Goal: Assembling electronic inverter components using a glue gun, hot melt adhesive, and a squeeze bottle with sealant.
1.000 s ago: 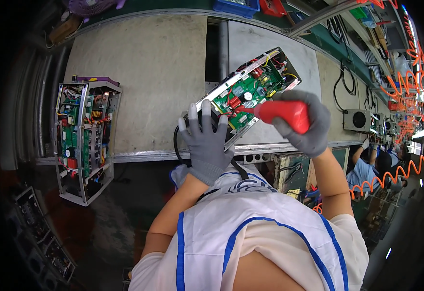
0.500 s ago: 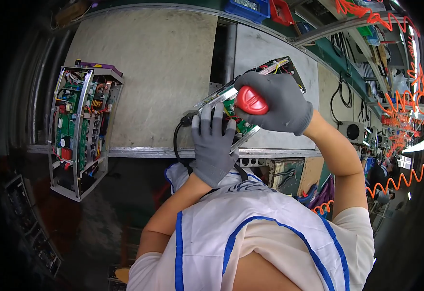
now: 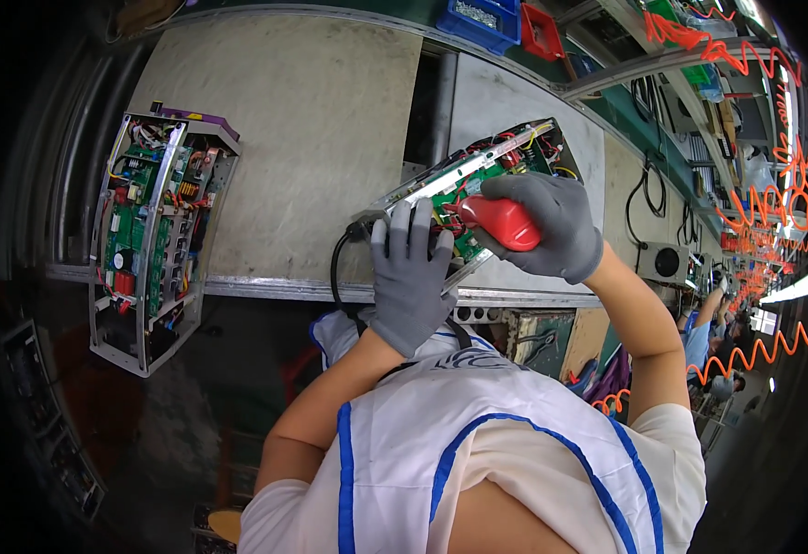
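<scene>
An open metal chassis [image 3: 464, 175] with green circuit boards and coloured wires lies slantwise on the worktable. My left hand [image 3: 410, 277], in a grey glove, rests on its near left part with fingers stretched out. In my gloved right hand [image 3: 556, 222] is a red tool with a bulbous grip [image 3: 512, 226]. Its narrower end points left, down toward the boards; I cannot make out the tip. A black plug [image 3: 358, 231] with its cable meets the left end of the chassis.
A second open chassis [image 3: 159, 240] stands at the left, overhanging the table's front edge. Blue [image 3: 482, 23] and red bins [image 3: 541, 32] sit at the back. Orange coiled hoses [image 3: 773, 203] hang at the right. A gap separates the pale table boards [image 3: 284, 138].
My right hand has shifted slightly right and down and tilted the red tool, uncovering more of the circuit boards. My left hand stays on the chassis.
</scene>
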The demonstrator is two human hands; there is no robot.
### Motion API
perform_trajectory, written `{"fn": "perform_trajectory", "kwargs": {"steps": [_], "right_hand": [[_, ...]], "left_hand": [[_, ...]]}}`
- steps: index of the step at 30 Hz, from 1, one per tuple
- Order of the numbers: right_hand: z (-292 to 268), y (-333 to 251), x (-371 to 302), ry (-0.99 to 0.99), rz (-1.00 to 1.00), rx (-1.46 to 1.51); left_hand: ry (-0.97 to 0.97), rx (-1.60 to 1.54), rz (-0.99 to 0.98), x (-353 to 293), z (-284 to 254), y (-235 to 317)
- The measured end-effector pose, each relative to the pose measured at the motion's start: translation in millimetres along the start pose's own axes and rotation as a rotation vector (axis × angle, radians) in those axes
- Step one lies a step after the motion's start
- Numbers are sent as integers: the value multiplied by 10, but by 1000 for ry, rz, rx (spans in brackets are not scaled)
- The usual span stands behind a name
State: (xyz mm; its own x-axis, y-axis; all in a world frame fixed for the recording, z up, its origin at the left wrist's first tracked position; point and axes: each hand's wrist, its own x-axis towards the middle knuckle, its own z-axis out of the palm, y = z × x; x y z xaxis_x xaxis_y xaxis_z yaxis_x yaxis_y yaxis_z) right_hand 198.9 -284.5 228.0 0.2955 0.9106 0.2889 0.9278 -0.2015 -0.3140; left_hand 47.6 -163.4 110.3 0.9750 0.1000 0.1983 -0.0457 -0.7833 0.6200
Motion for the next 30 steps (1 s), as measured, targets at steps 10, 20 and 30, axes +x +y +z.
{"fn": "perform_trajectory", "kwargs": {"steps": [10, 20, 30], "right_hand": [[-41, -74, -117, 0, 3, 5], [-79, -224, -827, 297, 100, -54], [889, 566, -1491, 1716, 710, 1537]], "left_hand": [[4, 31, 38, -22, 33, 3], [356, -209, 57, 328, -189, -536], [-423, -190, -86, 1040, -192, -639]]}}
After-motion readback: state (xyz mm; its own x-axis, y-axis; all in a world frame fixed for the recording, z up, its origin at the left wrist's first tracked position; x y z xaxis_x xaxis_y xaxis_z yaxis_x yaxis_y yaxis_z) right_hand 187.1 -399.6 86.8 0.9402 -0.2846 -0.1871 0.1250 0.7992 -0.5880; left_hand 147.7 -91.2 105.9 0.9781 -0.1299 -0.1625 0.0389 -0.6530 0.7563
